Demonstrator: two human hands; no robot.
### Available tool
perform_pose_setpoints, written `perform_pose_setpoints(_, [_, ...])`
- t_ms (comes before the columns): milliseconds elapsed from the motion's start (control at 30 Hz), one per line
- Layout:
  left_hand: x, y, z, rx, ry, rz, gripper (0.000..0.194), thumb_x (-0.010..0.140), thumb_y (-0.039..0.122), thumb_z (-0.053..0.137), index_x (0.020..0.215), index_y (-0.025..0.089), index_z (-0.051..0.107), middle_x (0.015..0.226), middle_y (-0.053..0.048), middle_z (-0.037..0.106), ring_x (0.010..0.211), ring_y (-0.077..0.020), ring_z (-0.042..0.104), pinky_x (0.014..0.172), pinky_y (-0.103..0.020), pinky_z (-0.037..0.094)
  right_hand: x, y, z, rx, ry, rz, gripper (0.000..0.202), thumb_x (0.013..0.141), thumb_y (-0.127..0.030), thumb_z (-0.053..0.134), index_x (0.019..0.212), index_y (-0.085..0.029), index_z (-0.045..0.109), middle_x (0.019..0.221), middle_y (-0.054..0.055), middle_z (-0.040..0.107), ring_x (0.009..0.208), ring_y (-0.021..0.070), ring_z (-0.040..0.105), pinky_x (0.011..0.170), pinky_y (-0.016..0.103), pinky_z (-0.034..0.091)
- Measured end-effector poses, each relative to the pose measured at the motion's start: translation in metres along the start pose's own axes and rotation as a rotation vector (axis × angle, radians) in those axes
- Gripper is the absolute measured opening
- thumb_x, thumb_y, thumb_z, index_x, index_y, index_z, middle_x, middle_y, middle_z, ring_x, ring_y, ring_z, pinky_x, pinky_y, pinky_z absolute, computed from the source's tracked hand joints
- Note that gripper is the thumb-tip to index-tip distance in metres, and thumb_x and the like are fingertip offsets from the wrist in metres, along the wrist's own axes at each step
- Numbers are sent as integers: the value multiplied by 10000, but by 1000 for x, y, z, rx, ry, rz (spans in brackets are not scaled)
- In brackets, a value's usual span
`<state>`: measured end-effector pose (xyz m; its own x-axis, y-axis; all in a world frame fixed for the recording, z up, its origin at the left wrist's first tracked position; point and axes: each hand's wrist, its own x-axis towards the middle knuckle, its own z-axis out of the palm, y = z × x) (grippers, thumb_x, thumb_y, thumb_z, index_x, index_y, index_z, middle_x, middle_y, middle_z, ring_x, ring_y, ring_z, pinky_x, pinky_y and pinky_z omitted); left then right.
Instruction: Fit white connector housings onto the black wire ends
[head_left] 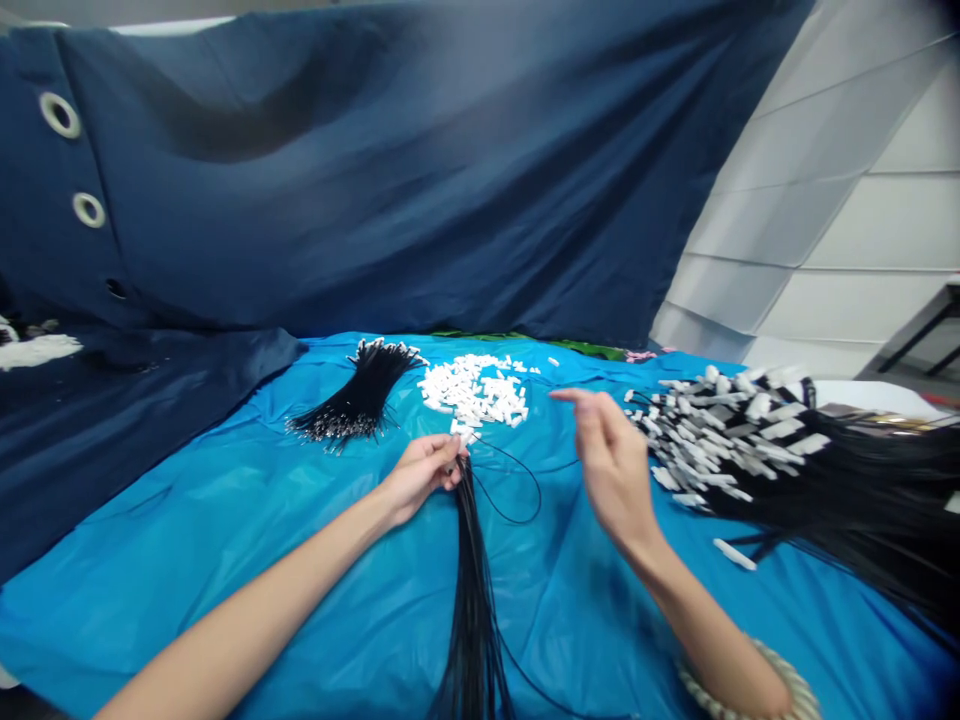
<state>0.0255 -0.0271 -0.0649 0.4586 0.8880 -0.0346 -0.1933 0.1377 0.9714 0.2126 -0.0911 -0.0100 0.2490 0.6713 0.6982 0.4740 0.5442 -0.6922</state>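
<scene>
our left hand (420, 478) pinches black cords (470, 560) running toward us, right hand (613, 465) off to their right, can't tell its grip

A bunch of thin black cords (471, 560) is sitting in the left hand (427, 472), which is pinching it near the top. Small white tips (463, 432) are poking out at the top end. The long cords are running close together down over the blue sheet (247, 480), and they are fanning out a little near the bottom edge. One thin cord is curling into a round loop (538, 505) just right of the bunch. Another thin bit is stretching toward the right, and a lower one is bending away sideways.
</scene>
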Motion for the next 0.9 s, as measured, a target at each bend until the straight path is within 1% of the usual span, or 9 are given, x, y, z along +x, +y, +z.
perform_pose_setpoints(33, [-1,0,1,9,8,17,280,708,386,557,714,106,560,529,5,489,440,-53,424,413,-179,286,-4,-2,5,-69,-31,-43,224,849,-329,415,813,-197,593,616,-17,439,517,77,410,459,209,324])
perform_pose_setpoints(100, [-3,2,5,12,22,40,278,709,387,554,710,110,556,530,7,488,443,-56,428,413,-182,285,-13,-5,15,-111,-85,-112,173,816,-252,483,719,-172,602,631,-1,499,553,87,446,503,218,355])
perform_pose_setpoints(167, [-5,4,8,2,34,59,272,709,384,556,713,113,553,541,8,491,449,-57,432,418,-184,291,-20,-5,24,-126,-108,-179,144,800,-203,502,709,-157,603,631,7,533,541,85,454,509,215,370])
perform_pose_setpoints(233, [-7,6,11,-10,45,72,273,710,387,554,709,114,551,543,6,494,455,-60,433,427,-186,301,-25,-3,30,-151,-100,-236,129,797,-179,501,724,-148,603,621,9,543,523,81,454,502,210,376])
perform_pose_setpoints(367, [-10,9,14,-34,69,85,275,709,388,554,704,114,554,538,7,493,463,-64,438,436,-185,313,-28,1,32,-201,-63,-316,128,800,-161,486,741,-144,598,605,10,540,523,82,467,502,207,391])
perform_pose_setpoints(600, [-12,11,16,-56,74,103,257,721,374,547,695,118,557,537,8,496,463,-59,438,429,-174,313,-28,0,31,-215,-43,-341,117,791,-149,493,748,-143,601,610,18,551,530,88,485,499,211,403])
perform_pose_setpoints(900, [-12,11,15,-57,85,93,277,699,393,565,708,116,566,529,5,503,454,-63,451,423,-176,322,-29,1,33,-219,-47,-369,106,788,-142,498,766,-148,602,624,18,568,541,92,501,512,213,413])
